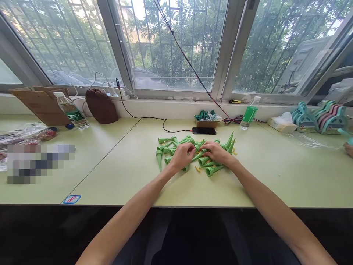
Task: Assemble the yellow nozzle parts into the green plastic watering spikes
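Observation:
A pile of green cone-shaped plastic watering spikes (pixel 214 170) lies on the table in front of me, with small yellow T-shaped pieces (pixel 198 169) among them. Over the left part of the pile is my left hand (pixel 181 157), its fingers closed in a pinch; what they hold, if anything, is hidden. My right hand (pixel 215 152) curls over the pile's right part, thumb and fingers closed on a green spike (pixel 199 155) that slants between the two hands. One more spike (pixel 159 159) points toward me at the pile's left edge.
Behind the pile lie a black phone (pixel 204 131) on a cable and a small cardboard box (pixel 206 124). Water bottles (pixel 249 113) (pixel 72 112), a tissue box (pixel 281 125) and plastic hangers (pixel 332 119) stand along the back. Another person's hand (pixel 349 148) shows at the right edge.

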A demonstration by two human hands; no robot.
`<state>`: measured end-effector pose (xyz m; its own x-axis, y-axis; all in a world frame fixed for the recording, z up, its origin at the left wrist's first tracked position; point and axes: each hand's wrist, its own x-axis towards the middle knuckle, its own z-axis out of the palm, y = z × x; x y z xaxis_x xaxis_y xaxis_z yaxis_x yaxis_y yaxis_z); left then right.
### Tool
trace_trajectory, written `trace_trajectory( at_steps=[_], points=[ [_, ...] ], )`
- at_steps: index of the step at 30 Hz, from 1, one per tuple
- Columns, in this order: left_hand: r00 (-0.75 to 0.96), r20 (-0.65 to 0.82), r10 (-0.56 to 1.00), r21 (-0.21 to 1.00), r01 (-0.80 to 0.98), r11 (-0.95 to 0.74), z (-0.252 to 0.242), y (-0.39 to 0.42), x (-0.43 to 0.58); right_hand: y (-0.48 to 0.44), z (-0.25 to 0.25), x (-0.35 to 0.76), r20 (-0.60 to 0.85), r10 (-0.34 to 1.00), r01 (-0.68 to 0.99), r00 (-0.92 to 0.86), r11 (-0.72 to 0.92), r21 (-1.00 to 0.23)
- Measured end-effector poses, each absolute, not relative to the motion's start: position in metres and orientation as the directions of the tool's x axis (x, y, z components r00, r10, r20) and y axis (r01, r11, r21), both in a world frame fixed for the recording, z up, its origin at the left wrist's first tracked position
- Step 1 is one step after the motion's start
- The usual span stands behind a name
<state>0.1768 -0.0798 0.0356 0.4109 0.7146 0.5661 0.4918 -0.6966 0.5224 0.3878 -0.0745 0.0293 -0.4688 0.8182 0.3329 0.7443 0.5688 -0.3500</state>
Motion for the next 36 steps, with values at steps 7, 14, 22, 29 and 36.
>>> trace_trajectory(
  at_steps=[7,14,22,29,36],
  points=[
    [0.420,0.555,0.718,0.531,0.486,-0.694,0.033,-0.079,0.176,-0.076,0.029,0.391,0.380,0.793,0.714,-0.477,0.601,-0.359],
    [0.311,0.653,0.691,0.544,0.442,-0.713,0.041,-0.085,0.176,-0.076,0.034,0.395,0.492,0.761,0.668,-0.424,0.629,-0.397],
    [0.286,0.652,0.702,0.566,0.433,-0.702,0.042,-0.086,0.176,-0.081,0.042,0.387,0.673,0.685,0.644,-0.279,0.653,-0.399],
    [0.325,0.586,0.742,0.573,0.482,-0.663,0.042,-0.085,0.176,-0.089,0.038,0.367,0.720,0.684,0.600,-0.118,0.626,-0.498],
    [0.232,0.454,0.860,0.826,0.251,-0.504,0.046,-0.083,0.176,-0.093,0.034,0.356,0.682,0.711,0.524,-0.171,0.652,-0.548]
  ],
)
